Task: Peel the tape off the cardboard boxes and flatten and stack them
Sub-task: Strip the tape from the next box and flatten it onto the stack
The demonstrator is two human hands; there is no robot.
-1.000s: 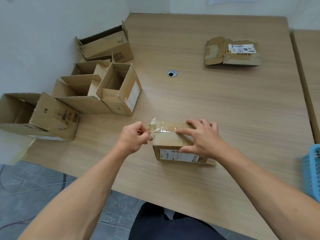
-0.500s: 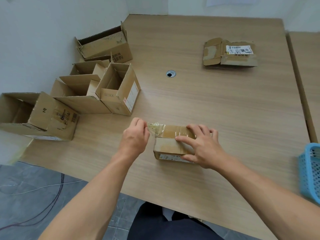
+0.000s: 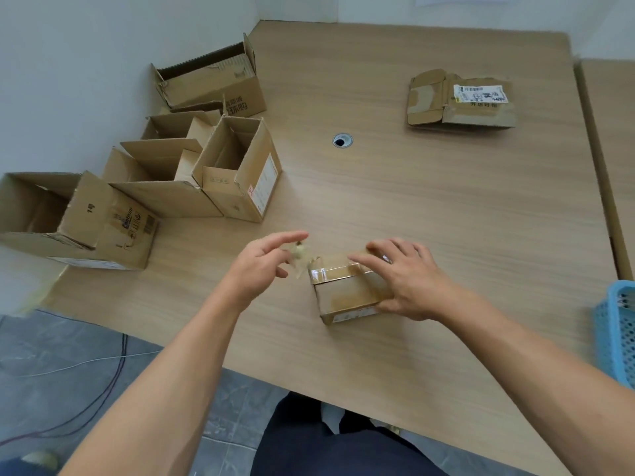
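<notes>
A small taped cardboard box (image 3: 343,293) lies near the table's front edge. My right hand (image 3: 409,280) grips it, fingers over the top and thumb against the front face. Clear tape (image 3: 321,272) still covers the box's left top corner. A crumpled wad of peeled tape (image 3: 299,251) hangs at the fingertips of my left hand (image 3: 263,266), just left of the box. That hand's fingers are spread and mostly straight, and the index finger points out. The view is blurred there, so I cannot tell whether the wad is still joined to the box.
Several open cardboard boxes (image 3: 237,173) stand along the table's left side by the wall. A flattened box with a white label (image 3: 460,101) lies at the back right. A blue basket (image 3: 615,334) sits at the right edge. A cable hole (image 3: 342,140) is mid-table.
My left hand has stopped pinching the tape strip and spread its fingers, and the tape is now a wad at its fingertips. The right hand stays on the box.
</notes>
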